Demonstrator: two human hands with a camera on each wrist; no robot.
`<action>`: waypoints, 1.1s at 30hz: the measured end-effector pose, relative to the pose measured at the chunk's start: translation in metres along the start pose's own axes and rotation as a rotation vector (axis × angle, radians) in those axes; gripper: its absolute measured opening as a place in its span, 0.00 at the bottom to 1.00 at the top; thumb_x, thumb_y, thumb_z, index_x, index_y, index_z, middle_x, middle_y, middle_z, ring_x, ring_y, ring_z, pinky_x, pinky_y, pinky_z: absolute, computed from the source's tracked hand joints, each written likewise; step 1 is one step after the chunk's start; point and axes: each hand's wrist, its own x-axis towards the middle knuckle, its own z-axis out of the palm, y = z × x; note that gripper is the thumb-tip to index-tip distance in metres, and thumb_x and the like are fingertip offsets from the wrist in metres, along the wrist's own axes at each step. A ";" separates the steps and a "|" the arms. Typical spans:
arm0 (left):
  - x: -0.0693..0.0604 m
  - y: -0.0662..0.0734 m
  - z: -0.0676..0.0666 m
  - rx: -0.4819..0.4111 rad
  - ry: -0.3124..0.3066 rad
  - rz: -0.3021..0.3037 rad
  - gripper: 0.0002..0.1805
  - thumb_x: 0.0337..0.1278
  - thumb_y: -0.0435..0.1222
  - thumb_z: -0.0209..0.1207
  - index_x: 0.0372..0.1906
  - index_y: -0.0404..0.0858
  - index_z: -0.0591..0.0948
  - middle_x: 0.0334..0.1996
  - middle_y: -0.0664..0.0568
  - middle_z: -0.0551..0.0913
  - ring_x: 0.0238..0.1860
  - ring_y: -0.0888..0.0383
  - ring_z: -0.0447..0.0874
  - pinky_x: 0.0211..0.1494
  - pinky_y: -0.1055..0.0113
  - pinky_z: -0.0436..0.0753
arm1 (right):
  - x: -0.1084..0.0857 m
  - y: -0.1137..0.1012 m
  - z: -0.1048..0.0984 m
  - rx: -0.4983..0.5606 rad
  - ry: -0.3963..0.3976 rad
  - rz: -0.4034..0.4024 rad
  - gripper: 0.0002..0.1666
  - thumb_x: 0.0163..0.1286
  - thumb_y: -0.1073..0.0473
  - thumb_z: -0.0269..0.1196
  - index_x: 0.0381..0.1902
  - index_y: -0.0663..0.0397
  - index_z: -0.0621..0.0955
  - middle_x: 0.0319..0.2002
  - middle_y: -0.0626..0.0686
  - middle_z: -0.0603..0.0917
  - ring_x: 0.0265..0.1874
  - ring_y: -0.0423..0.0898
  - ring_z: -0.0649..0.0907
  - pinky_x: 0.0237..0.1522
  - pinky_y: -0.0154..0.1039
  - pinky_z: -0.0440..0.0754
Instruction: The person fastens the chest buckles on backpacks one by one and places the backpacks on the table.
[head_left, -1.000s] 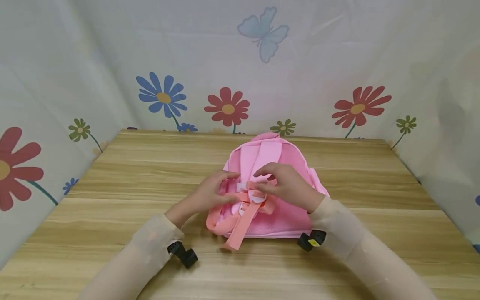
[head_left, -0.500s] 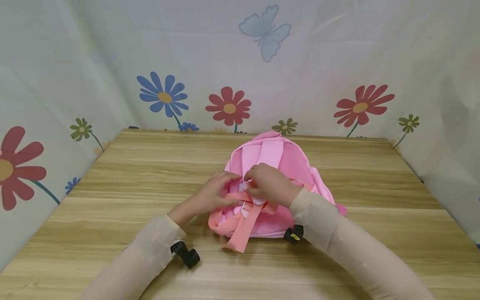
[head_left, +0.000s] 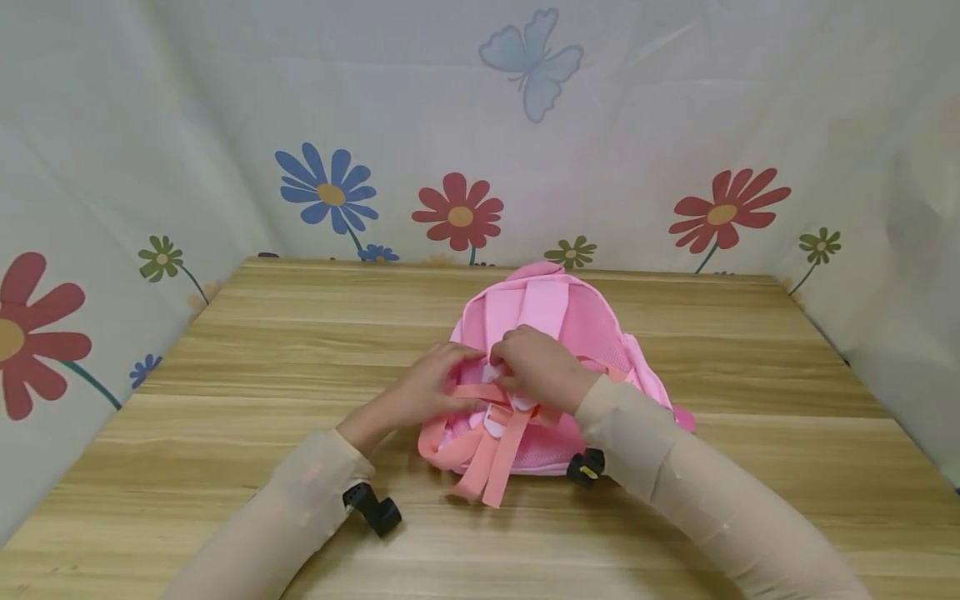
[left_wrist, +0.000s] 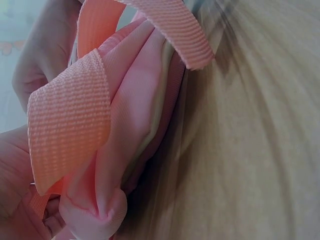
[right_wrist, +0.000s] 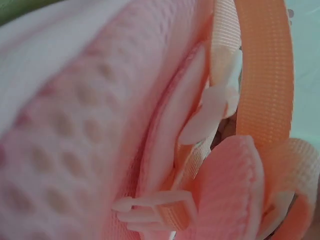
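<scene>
A pink child's backpack (head_left: 588, 325) lies on the wooden table with its shoulder straps facing up. Orange webbing straps (head_left: 504, 458) and white plastic buckles (head_left: 495, 419) are bunched over its lower middle. From the left, my left hand (head_left: 420, 390) reaches in, fingers and thumb curled at the orange strap (left_wrist: 70, 117); its fingertips are partly hidden. My right hand (head_left: 543, 367) lies over the backpack with curled fingers, pinching at the bunched straps; the exact grip is hidden. In the right wrist view, a pronged buckle (right_wrist: 160, 210) hangs beside another white buckle piece (right_wrist: 207, 112).
The wooden table (head_left: 300, 333) stretches out around the backpack. Behind and beside it hangs a white curtain (head_left: 615, 108) printed with flowers and a butterfly. A pink tab (head_left: 682, 418) sticks out at the bag's right edge.
My right hand has moved left across the straps and curled its fingers, uncovering an orange strap on the right. Two webbing tails now hang apart in front. My left hand has barely moved.
</scene>
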 end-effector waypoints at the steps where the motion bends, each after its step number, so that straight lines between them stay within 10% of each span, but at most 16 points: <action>1: 0.000 0.000 0.000 0.001 -0.002 -0.004 0.38 0.48 0.46 0.70 0.65 0.39 0.72 0.60 0.47 0.75 0.62 0.50 0.69 0.66 0.50 0.72 | -0.001 0.001 0.000 -0.004 0.005 -0.007 0.10 0.60 0.59 0.68 0.40 0.55 0.86 0.33 0.51 0.84 0.36 0.47 0.79 0.45 0.41 0.80; 28: -0.002 0.028 0.007 0.022 0.031 -0.048 0.32 0.51 0.47 0.68 0.62 0.44 0.74 0.61 0.48 0.75 0.64 0.50 0.70 0.67 0.51 0.71 | -0.034 0.025 -0.029 0.081 0.006 0.013 0.10 0.60 0.63 0.68 0.40 0.59 0.86 0.32 0.52 0.85 0.31 0.45 0.77 0.42 0.40 0.80; 33: 0.000 0.040 0.013 0.065 0.047 0.016 0.29 0.51 0.45 0.69 0.59 0.42 0.77 0.56 0.49 0.79 0.60 0.51 0.73 0.65 0.54 0.73 | -0.040 0.034 -0.028 0.114 0.012 0.029 0.10 0.61 0.64 0.66 0.41 0.59 0.86 0.35 0.53 0.87 0.34 0.45 0.80 0.44 0.42 0.82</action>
